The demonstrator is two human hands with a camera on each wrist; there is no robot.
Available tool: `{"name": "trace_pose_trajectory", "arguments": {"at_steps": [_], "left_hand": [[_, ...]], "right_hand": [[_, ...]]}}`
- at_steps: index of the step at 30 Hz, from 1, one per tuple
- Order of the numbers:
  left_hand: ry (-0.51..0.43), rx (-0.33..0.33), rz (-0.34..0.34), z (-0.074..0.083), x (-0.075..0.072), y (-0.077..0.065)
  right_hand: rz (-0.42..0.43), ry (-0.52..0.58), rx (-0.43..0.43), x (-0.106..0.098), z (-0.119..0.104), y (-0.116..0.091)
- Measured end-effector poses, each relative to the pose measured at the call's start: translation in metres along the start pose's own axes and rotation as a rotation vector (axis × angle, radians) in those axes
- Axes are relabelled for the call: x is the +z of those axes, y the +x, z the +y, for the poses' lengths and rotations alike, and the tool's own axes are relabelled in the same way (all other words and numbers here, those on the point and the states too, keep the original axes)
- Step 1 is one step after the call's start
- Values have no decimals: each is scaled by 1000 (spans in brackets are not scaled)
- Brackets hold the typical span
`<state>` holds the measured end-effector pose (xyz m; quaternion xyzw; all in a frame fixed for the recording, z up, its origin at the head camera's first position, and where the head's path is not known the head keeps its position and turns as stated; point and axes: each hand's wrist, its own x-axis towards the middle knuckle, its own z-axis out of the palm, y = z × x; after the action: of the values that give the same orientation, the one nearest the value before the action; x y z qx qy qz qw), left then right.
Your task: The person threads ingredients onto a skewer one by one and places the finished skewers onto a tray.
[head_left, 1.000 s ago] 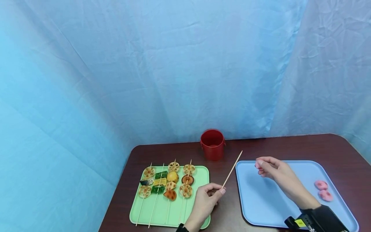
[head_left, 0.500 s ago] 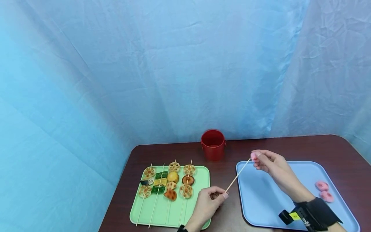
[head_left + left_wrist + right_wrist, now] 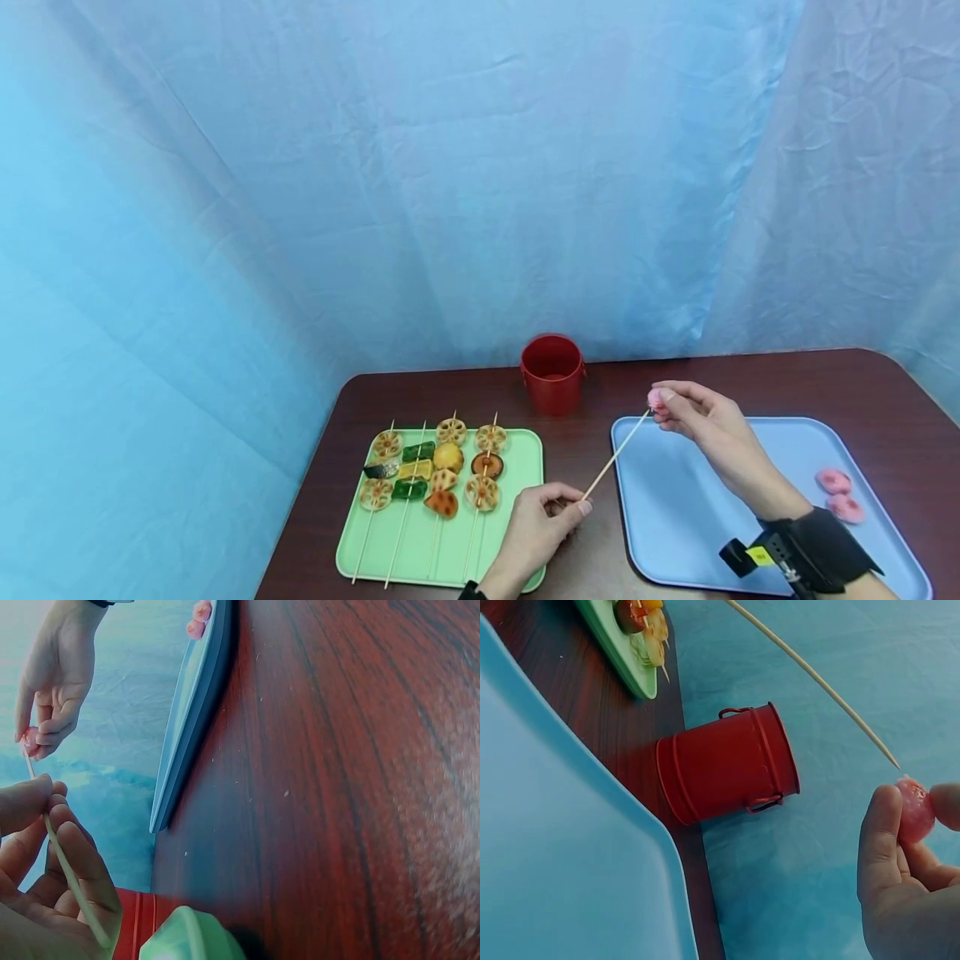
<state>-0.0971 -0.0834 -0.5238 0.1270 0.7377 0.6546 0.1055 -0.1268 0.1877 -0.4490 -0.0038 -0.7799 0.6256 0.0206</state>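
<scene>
My left hand [image 3: 531, 533] pinches a thin wooden skewer [image 3: 617, 454] between thumb and forefinger, its point slanting up to the right. In the left wrist view the skewer's lower end lies across the palm of that hand [image 3: 56, 862]. My right hand [image 3: 712, 433] holds a small pink round food piece [image 3: 916, 810] between thumb and fingers, above the blue tray [image 3: 690, 533]. The skewer's tip is right at the pink piece in the right wrist view. Two similar pink pieces [image 3: 838, 493] lie at the blue tray's right side.
A green tray [image 3: 352, 546] on the left bears several loaded skewers with lotus root slices [image 3: 491, 438], green and yellow pieces and a mushroom slice [image 3: 487, 465]. Behind, between the trays, stands a red bucket [image 3: 552, 383]. A blue cloth [image 3: 480, 167] hangs behind the dark wooden table [image 3: 637, 387].
My right hand has moved left and up with the pink piece, toward the skewer. My left hand has tilted the skewer to the right, so its tip now meets the piece.
</scene>
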Motion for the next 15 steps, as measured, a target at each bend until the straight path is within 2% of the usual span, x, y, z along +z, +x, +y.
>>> {"name": "trace_pose_trajectory", "arguments": {"at_steps": [9, 15], "left_hand": [[5, 6, 4, 2, 1, 1], [14, 52, 65, 3, 3, 1]], "right_hand": [[-30, -53, -31, -1, 2, -2], [-55, -63, -20, 1, 0, -2]]}}
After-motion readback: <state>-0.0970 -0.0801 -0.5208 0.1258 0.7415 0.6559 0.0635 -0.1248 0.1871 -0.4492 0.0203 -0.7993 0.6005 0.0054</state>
